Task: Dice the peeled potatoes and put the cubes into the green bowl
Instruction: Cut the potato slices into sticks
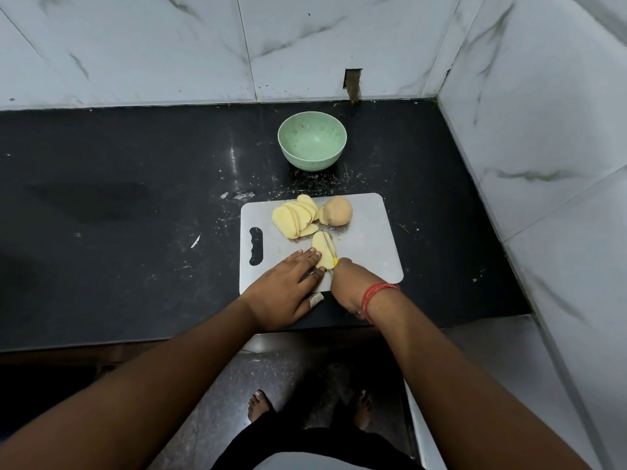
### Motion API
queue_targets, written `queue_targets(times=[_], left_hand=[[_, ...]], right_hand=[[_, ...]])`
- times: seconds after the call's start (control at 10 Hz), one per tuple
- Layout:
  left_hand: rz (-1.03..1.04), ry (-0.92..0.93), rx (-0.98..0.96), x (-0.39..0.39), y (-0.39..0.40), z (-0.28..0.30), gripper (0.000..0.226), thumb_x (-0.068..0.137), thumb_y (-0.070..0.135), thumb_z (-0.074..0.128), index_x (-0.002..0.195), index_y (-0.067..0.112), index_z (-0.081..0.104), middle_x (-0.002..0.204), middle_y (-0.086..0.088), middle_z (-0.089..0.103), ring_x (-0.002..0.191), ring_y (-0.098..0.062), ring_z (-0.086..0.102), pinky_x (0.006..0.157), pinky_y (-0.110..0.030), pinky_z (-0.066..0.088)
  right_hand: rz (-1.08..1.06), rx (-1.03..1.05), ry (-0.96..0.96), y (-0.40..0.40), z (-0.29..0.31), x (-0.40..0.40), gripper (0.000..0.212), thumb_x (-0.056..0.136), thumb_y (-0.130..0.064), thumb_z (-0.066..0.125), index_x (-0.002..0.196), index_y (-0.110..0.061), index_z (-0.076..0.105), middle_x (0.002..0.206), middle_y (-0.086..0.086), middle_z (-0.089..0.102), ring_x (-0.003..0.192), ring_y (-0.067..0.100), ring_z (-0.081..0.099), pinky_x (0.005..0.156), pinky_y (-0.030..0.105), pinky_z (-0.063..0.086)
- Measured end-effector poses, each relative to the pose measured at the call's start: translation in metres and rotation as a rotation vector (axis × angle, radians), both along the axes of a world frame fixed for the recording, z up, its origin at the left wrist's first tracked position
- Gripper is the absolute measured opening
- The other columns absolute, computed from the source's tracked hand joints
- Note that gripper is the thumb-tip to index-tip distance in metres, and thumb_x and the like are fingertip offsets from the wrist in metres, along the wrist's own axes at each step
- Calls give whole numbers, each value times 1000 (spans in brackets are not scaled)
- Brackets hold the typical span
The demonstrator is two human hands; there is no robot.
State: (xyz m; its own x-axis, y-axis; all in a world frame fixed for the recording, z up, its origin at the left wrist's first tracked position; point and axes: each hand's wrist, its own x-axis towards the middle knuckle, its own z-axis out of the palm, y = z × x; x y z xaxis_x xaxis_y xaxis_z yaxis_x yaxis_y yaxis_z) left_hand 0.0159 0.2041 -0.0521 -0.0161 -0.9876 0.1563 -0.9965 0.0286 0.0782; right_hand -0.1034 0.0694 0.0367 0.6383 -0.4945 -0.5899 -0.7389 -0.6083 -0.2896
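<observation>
On the board (366, 239), the left hand (285, 286) pressed flat on 1 slice stack (322, 251) while the right hand (347, 283) gripped a knife (336, 261). Beyond the board, the bowl (312, 140) held no cubes; slices (295, 217) and 1 potato (337, 212) awaited dicing.

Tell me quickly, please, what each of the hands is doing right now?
Left hand: open, straight fingers pressing the potato slices on the cutting board.
Right hand: closed around the yellow-handled knife, cutting the slices.

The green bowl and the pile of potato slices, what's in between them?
Only bare black counter with pale specks, then the board's far edge, between green bowl and slices. Head view.
</observation>
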Motion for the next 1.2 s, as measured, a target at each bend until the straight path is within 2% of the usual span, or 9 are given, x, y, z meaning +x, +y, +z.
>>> queue_targets(times=[0.1, 0.2, 0.3, 0.4, 0.5, 0.6, 0.7, 0.9, 1.2], left_hand=[[2, -8, 0, 0, 0, 0, 60, 109, 45, 34, 142, 0, 55, 148, -29, 48, 140, -42, 45, 124, -47, 28], [6, -22, -9, 0, 0, 0, 57, 107, 42, 40, 142, 1, 55, 148, -29, 48, 140, -42, 45, 124, -46, 27], [10, -35, -15, -1, 0, 1, 57, 107, 42, 39, 142, 1, 56, 147, -29, 49, 139, -42, 46, 124, -46, 27], [14, -43, -21, -1, 0, 0, 56, 107, 42, 41, 141, 1, 57, 147, -29, 50, 138, -42, 46, 124, -47, 28], [16, -46, -23, 0, 0, -1, 54, 107, 41, 47, 141, 1, 57, 147, -28, 49, 139, -41, 46, 123, -47, 29], [15, -42, -27, 0, 0, -2, 54, 106, 41, 47, 141, 2, 57, 147, -28, 50, 139, -41, 46, 123, -48, 29], [21, -41, -36, 0, 0, -1, 54, 107, 43, 44, 141, 2, 57, 147, -27, 50, 140, -40, 46, 124, -46, 27], [25, -29, -42, 0, 0, -4, 57, 107, 45, 41, 145, 5, 54, 151, -24, 48, 145, -37, 41, 126, -43, 23], [22, 14, -34, 0, 1, -7, 59, 107, 47, 42, 149, 6, 49, 156, -22, 42, 149, -35, 35, 125, -47, 24]], right_hand=[[16, 9, 59, 5, 3, -4, 35, 96, -7, 45, 130, 2, 43, 99, 16, 60, 80, 25, 56, 64, 30, 41], [95, -40, 73, 3, -5, -12, 34, 97, -9, 44, 129, 2, 44, 71, 2, 34, 58, 13, 31, 51, 26, 27], [-15, 80, 84, 12, 6, -12, 13, 98, -13, 45, 100, -4, 55, 71, -2, 35, 57, 12, 32, 52, 25, 26], [634, -301, 396, 10, -8, -29, 20, 94, -18, 55, 74, -19, 51, 74, -8, 47, 62, 10, 43, 54, 24, 28], [684, -383, 442, 14, -9, -39, 16, 91, -20, 59, 76, -20, 54, 79, -9, 51, 63, 10, 46, 60, 24, 33], [65, 51, 270, 26, 1, -46, 16, 100, -17, 45, 88, -9, 52, 78, -3, 43, 59, 11, 36, 62, 23, 36], [-43, 70, 73, 26, 1, -59, 29, 100, -10, 39, 128, -5, 44, 88, 5, 43, 58, 9, 28, 52, 20, 28], [-15, 68, 68, 19, 3, -73, 29, 100, -11, 38, 126, -1, 43, 114, 18, 56, 80, 21, 45, 56, 24, 33], [-33, -49, -83, 12, 8, -45, 22, 98, -8, 41, 119, 0, 40, 75, 5, 48, 69, 21, 53, 52, 27, 30]])
